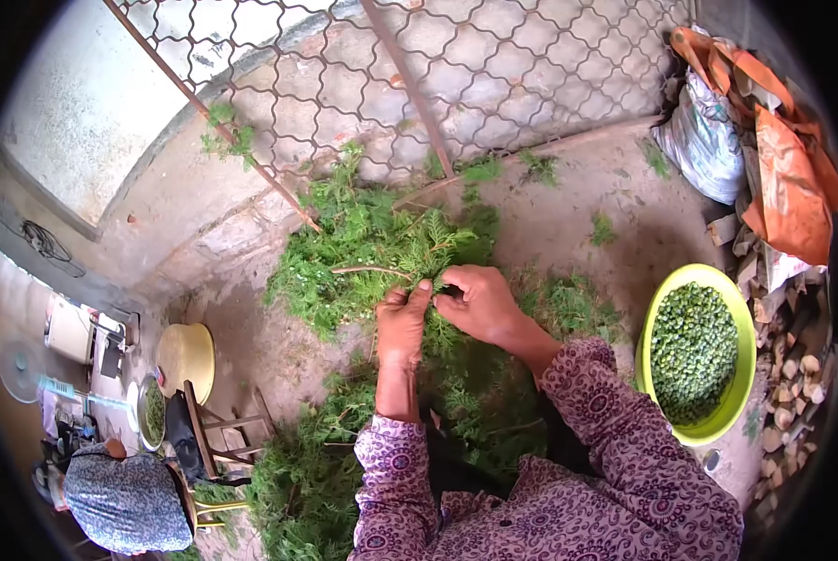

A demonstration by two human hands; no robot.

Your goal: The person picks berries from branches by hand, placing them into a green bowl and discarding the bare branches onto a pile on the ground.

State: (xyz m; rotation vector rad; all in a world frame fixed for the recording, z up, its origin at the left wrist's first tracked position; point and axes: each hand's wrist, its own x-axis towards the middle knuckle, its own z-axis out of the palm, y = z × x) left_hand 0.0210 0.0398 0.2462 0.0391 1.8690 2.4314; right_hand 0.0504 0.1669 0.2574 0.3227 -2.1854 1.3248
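Just below the grip, the left hand [402,323] and right hand [482,304] are bare, and so are both wrists. Nearer the body, the left sleeve [395,477] begins past the wrist, while the right sleeve [629,421] starts further up the forearm. Both are loose, in a pinkish-mauve cloth printed with dark purple curls and sprigs — and, among them, round flower-like medallions with ringed centres. The same print covers the top [559,519], lowest in view and furthest from the grip, its fabric creased and bunched in soft folds. Between the sleeves, black legwear [568,444] shows, plain and partly hidden
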